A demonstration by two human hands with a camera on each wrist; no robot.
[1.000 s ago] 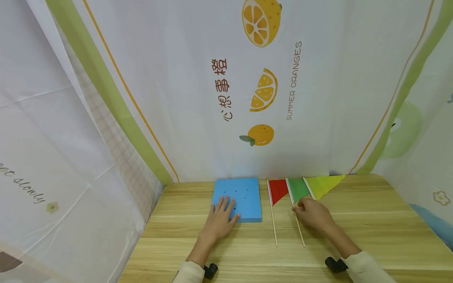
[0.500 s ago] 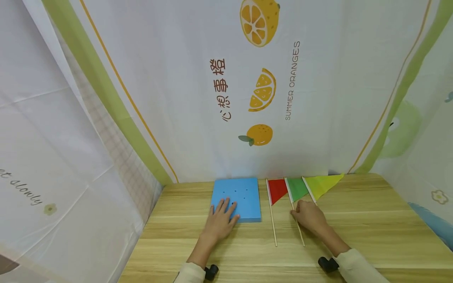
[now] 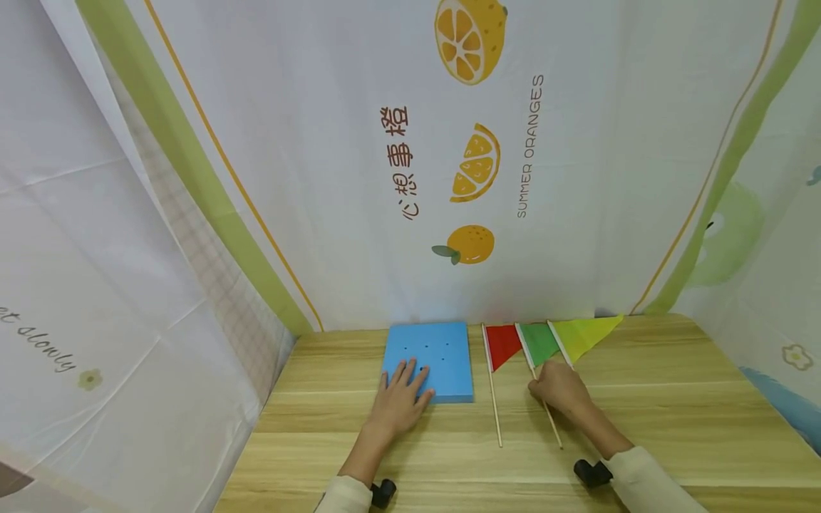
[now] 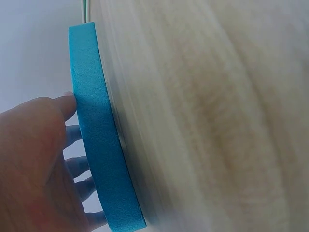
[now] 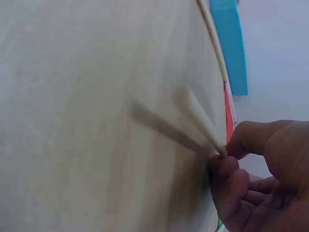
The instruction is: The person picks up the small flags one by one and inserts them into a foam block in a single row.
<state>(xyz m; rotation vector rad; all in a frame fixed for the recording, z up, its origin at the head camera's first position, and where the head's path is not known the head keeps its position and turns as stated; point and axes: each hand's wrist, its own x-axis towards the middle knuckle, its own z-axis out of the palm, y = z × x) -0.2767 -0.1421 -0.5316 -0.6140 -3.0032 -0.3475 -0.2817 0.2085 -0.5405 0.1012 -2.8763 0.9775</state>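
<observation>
With fingers spread, my left hand (image 3: 396, 405) rests on top of a blue foam block (image 3: 452, 381) that has several small holes. In the left wrist view, the thumb lies against the upper edge of the block (image 4: 99, 121). My right hand (image 3: 563, 388) pinches the thin wooden stick of a green flag (image 3: 539, 342) between thumb and fingers. The right wrist view shows the stick's lower end (image 5: 195, 113) raised off the table, its shadow beside it. A red flag (image 3: 502, 345) lies to the left, and a yellow flag (image 3: 584, 336) to the right, its stick hidden by my hand.
All this is on a wood-grain table (image 3: 462, 463). A white curtain (image 3: 346, 214) printed with oranges hangs right behind the table's far edge, and more printed cloth (image 3: 128, 249) hangs at the sides.
The lower end of the green flag's stick has swung to the right and lifted. My right hand has shifted slightly left along the stick; the left hand stays on the block.
</observation>
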